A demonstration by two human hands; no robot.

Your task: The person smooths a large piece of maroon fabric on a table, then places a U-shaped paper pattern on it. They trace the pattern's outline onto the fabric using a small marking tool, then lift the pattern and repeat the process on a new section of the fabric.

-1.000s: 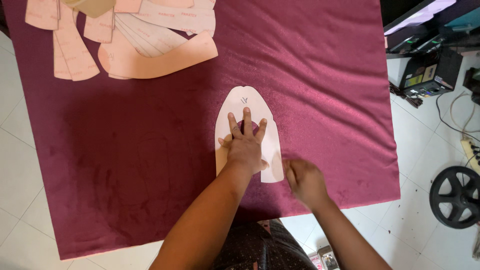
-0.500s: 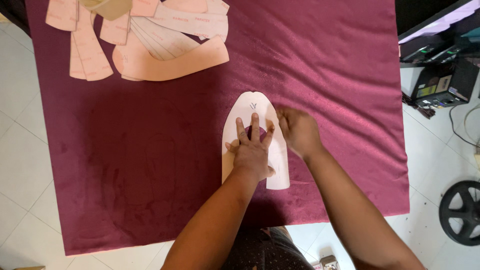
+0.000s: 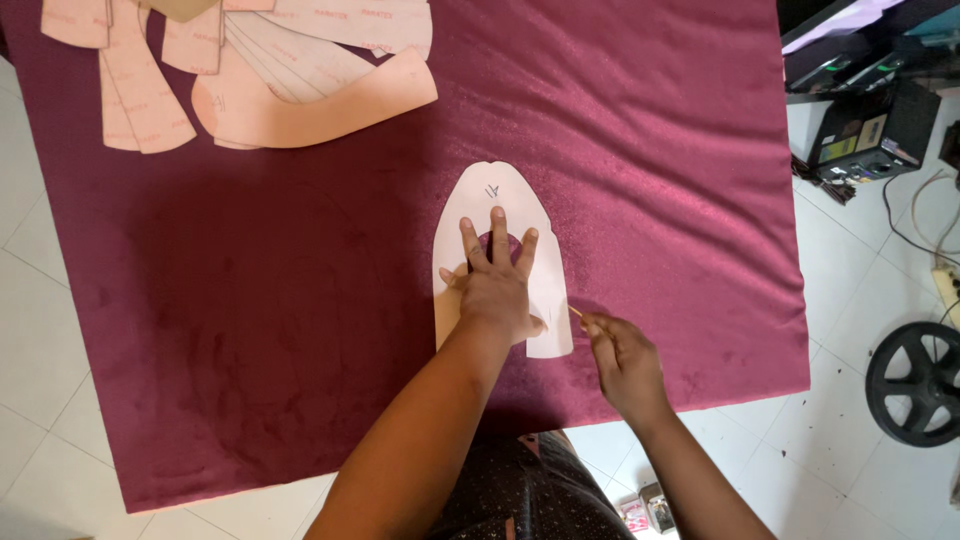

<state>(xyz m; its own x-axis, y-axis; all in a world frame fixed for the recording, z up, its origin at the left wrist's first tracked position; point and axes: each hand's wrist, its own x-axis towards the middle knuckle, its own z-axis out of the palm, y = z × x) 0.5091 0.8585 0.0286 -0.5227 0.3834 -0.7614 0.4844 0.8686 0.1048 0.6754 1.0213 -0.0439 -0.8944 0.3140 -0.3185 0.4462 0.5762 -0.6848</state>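
Observation:
A pale pink arch-shaped paper pattern piece (image 3: 490,195) lies flat on the maroon cloth (image 3: 300,330). My left hand (image 3: 497,285) presses down on it with fingers spread. My right hand (image 3: 625,360) sits at the pattern's lower right edge, its fingers pinched on a thin marking stick (image 3: 576,313) whose tip touches the cloth beside the paper.
A heap of pink pattern pieces (image 3: 250,70) lies at the cloth's far left corner. White floor tiles surround the cloth. Black electronic boxes (image 3: 860,130), cables and a black wheel (image 3: 915,385) stand to the right.
My right hand moved from the pattern's upper right side down along its edge to the lower right corner. My left hand stayed pressed on the paper.

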